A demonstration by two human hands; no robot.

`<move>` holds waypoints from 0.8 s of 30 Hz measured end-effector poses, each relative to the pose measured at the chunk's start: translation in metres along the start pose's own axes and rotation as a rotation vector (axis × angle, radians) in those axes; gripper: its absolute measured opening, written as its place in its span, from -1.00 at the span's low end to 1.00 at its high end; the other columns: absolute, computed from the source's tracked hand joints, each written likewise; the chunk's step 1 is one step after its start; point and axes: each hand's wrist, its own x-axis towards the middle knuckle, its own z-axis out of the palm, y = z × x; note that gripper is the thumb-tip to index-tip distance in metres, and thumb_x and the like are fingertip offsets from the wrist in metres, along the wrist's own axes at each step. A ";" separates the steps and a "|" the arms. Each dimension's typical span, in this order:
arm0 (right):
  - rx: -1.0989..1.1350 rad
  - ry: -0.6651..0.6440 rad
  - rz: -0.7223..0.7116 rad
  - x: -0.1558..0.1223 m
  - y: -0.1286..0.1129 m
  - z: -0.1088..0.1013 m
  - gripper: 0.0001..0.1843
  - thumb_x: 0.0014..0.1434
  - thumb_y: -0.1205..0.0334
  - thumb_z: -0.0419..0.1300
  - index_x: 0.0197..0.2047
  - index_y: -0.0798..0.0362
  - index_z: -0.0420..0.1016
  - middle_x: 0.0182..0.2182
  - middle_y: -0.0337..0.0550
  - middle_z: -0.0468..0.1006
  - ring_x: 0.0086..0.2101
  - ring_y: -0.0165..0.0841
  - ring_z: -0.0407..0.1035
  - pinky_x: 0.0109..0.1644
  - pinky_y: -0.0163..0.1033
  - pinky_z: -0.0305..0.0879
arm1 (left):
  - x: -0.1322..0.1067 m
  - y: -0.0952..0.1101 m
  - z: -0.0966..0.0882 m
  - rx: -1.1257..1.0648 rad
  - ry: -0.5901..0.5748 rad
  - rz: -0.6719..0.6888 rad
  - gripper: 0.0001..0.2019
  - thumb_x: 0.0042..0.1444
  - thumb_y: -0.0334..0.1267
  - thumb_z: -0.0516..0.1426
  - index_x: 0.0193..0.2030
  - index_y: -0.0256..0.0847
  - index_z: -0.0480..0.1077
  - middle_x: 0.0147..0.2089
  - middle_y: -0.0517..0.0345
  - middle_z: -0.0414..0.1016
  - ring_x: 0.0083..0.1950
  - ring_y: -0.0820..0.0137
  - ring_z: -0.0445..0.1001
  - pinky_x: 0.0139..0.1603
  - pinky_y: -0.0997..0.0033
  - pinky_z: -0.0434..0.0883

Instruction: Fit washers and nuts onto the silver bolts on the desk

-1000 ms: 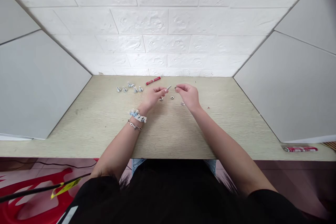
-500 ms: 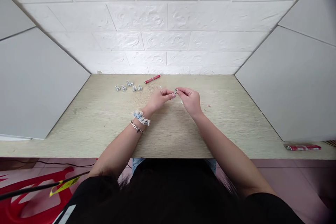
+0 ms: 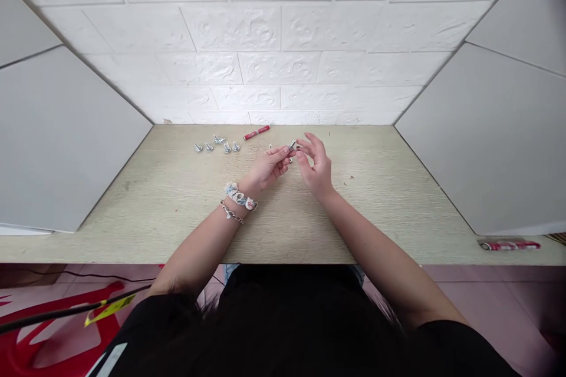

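Observation:
My left hand [image 3: 269, 168] pinches a small silvery bolt [image 3: 292, 145] between thumb and fingers, its shank tilted up to the right. Just right of it, my right hand [image 3: 317, 168] has its fingers spread and curved, with the fingertips close to the bolt. Whether they touch it I cannot tell. A small pale piece [image 3: 290, 160] shows below the bolt, partly hidden by the hands. Another little metal piece [image 3: 270, 146] stands behind my left hand. Farther left, several bolts [image 3: 227, 147] with washers or nuts on them sit on the table.
A red pen-like tube [image 3: 256, 132] lies near the white brick-patterned wall [image 3: 278, 70]. Another red tube [image 3: 510, 245] is at the table's front right edge. Grey panels [image 3: 490, 141] bound the wooden table [image 3: 287, 224] on both sides. A red chair [image 3: 66, 324] stands below left.
My right hand has loosened from its pinch, and its fingers have opened and lifted. My left hand has turned, and the bolt in it now points more upward.

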 end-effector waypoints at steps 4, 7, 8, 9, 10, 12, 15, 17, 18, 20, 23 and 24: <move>-0.333 -0.167 -0.079 0.008 0.012 -0.003 -0.66 0.24 0.18 -0.01 -0.03 0.06 0.48 -0.07 -0.03 0.52 -0.06 -0.25 0.38 0.11 -0.08 0.27 | -0.001 0.005 0.001 -0.095 0.046 0.015 -0.86 0.21 -0.43 0.09 -0.33 -0.35 0.45 -0.33 0.13 0.57 -0.56 0.71 0.38 -0.50 0.71 0.37; -0.626 -0.361 -0.057 0.013 0.017 -0.003 -0.66 0.23 0.23 0.02 -0.01 0.07 0.50 -0.06 0.01 0.49 -0.04 -0.19 0.32 0.12 -0.02 0.16 | -0.002 0.007 0.003 -0.116 0.053 0.014 -0.83 0.24 -0.42 0.06 -0.34 -0.35 0.45 -0.37 0.13 0.57 -0.58 0.70 0.37 -0.53 0.71 0.37; -0.704 -0.404 -0.046 0.014 0.018 -0.001 -0.66 0.23 0.21 0.03 0.01 0.06 0.48 -0.05 0.02 0.47 -0.03 -0.16 0.30 0.12 0.01 0.13 | -0.002 0.007 0.003 -0.120 0.051 0.010 -0.81 0.24 -0.42 0.05 -0.34 -0.36 0.44 -0.38 0.12 0.57 -0.58 0.69 0.37 -0.54 0.71 0.37; -0.767 -0.443 -0.037 0.015 0.018 0.000 -0.65 0.24 0.18 0.03 0.03 0.03 0.48 -0.04 0.03 0.46 -0.02 -0.14 0.29 0.11 0.03 0.10 | -0.002 0.007 0.004 -0.123 0.049 0.004 -0.80 0.25 -0.43 0.04 -0.35 -0.36 0.44 -0.39 0.12 0.57 -0.59 0.69 0.37 -0.54 0.71 0.37; -0.816 -0.477 -0.031 0.016 0.018 0.002 -0.66 0.25 0.17 0.02 0.02 0.02 0.48 -0.04 0.03 0.46 -0.01 -0.12 0.28 0.10 0.04 0.08 | -0.003 0.006 0.005 -0.124 0.049 -0.003 -0.79 0.25 -0.43 0.03 -0.37 -0.37 0.43 -0.39 0.12 0.56 -0.60 0.69 0.36 -0.55 0.71 0.37; -0.876 -0.541 -0.029 0.017 0.019 0.005 -0.68 0.28 0.16 -0.02 -0.05 0.01 0.51 -0.06 0.02 0.46 -0.02 -0.13 0.28 0.11 0.07 0.03 | -0.003 0.006 0.006 -0.127 0.055 -0.014 -0.77 0.26 -0.43 0.02 -0.39 -0.38 0.43 -0.42 0.11 0.56 -0.62 0.70 0.33 -0.57 0.72 0.34; -0.896 -0.610 -0.046 0.017 0.019 0.010 -0.68 0.30 0.21 -0.06 -0.17 0.04 0.53 -0.10 -0.03 0.48 -0.04 -0.18 0.30 0.18 0.08 -0.07 | -0.002 0.006 0.006 -0.138 0.064 -0.005 -0.76 0.27 -0.43 0.01 -0.39 -0.38 0.42 -0.46 0.13 0.53 -0.64 0.71 0.29 -0.59 0.73 0.31; -0.888 -0.626 -0.053 0.017 0.019 0.011 -0.69 0.31 0.21 -0.05 -0.21 0.07 0.51 -0.13 -0.04 0.50 -0.05 -0.20 0.32 0.21 0.07 -0.11 | -0.001 0.005 0.004 -0.140 0.071 0.012 -0.78 0.25 -0.42 0.03 -0.38 -0.37 0.42 -0.46 0.15 0.53 -0.64 0.72 0.28 -0.59 0.73 0.30; -0.878 -0.621 -0.055 0.016 0.019 0.011 -0.71 0.30 0.20 -0.04 -0.22 0.08 0.50 -0.14 -0.04 0.51 -0.05 -0.21 0.33 0.22 0.07 -0.12 | 0.000 0.005 0.002 -0.135 0.077 0.019 -0.81 0.24 -0.42 0.05 -0.38 -0.36 0.42 -0.45 0.15 0.53 -0.64 0.72 0.28 -0.59 0.73 0.29; -0.840 -0.575 -0.045 0.016 0.018 0.010 -0.75 0.30 0.20 -0.01 -0.22 0.09 0.47 -0.15 -0.05 0.52 -0.06 -0.22 0.34 0.24 0.06 -0.14 | 0.002 0.005 -0.001 -0.110 0.094 0.026 -0.85 0.21 -0.41 0.09 -0.37 -0.36 0.43 -0.44 0.16 0.54 -0.63 0.72 0.28 -0.58 0.72 0.30; -0.738 -0.458 0.003 0.018 0.018 0.005 -0.80 0.28 0.20 0.02 -0.21 0.08 0.43 -0.19 -0.08 0.55 -0.11 -0.25 0.38 0.25 0.08 -0.13 | 0.005 0.004 -0.006 -0.058 0.121 0.030 -0.86 0.19 -0.39 0.12 -0.37 -0.35 0.45 -0.42 0.17 0.54 -0.61 0.72 0.29 -0.57 0.72 0.30; -0.693 -0.419 0.022 0.020 0.018 0.002 -0.82 0.27 0.21 0.04 -0.22 0.08 0.43 -0.22 -0.09 0.56 -0.14 -0.26 0.39 0.24 0.08 -0.09 | 0.006 0.003 -0.007 -0.039 0.131 0.032 -0.86 0.19 -0.39 0.12 -0.37 -0.35 0.45 -0.41 0.17 0.54 -0.61 0.73 0.30 -0.57 0.72 0.30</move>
